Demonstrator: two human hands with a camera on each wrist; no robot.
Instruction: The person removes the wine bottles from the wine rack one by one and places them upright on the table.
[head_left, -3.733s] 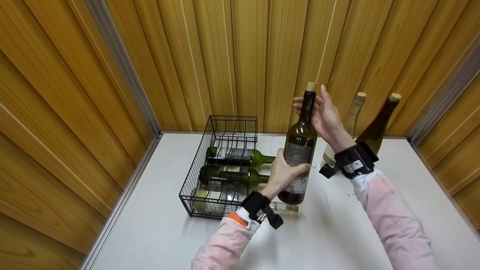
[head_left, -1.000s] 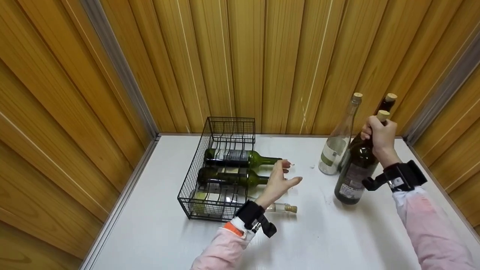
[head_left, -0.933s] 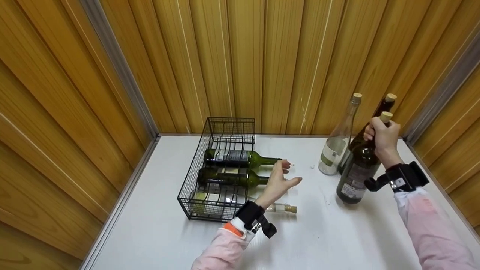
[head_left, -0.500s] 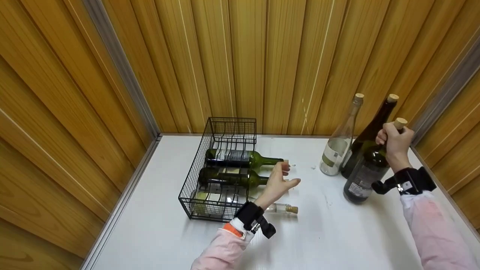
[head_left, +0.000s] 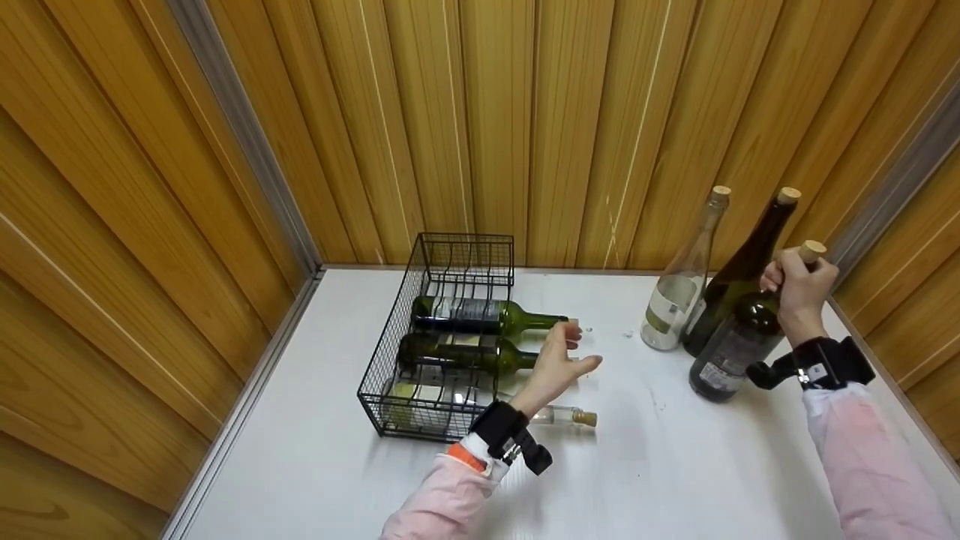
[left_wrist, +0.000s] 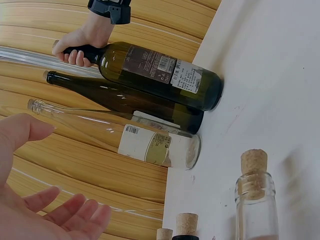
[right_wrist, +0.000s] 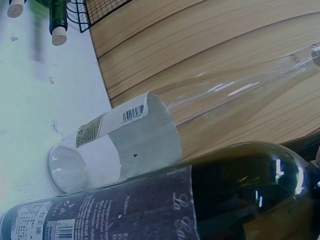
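Note:
My right hand [head_left: 804, 289] grips a dark green corked wine bottle [head_left: 735, 349] by its neck, at the right of the head view. The bottle is upright, its base at or just above the table; I cannot tell whether it touches. Right behind it stands a taller brown bottle [head_left: 759, 244], with a clear bottle [head_left: 664, 311] to its left. My left hand [head_left: 553, 371] hovers with fingers spread and nothing in it, over the necks of bottles lying in a black wire rack [head_left: 363, 395]. In the left wrist view, fingers [left_wrist: 65, 210] and thumb are apart.
Two green bottles [head_left: 465, 315] and a clear corked bottle [head_left: 562, 415] lie in the rack, necks pointing right over the white table [head_left: 637, 480]. Wood-patterned walls [head_left: 570, 135] enclose the table at the back and sides.
Earlier both hands were at the dark bottle near the middle. The left hand has let go and stays by the rack; the right hand has carried the bottle right, beside the standing bottles.

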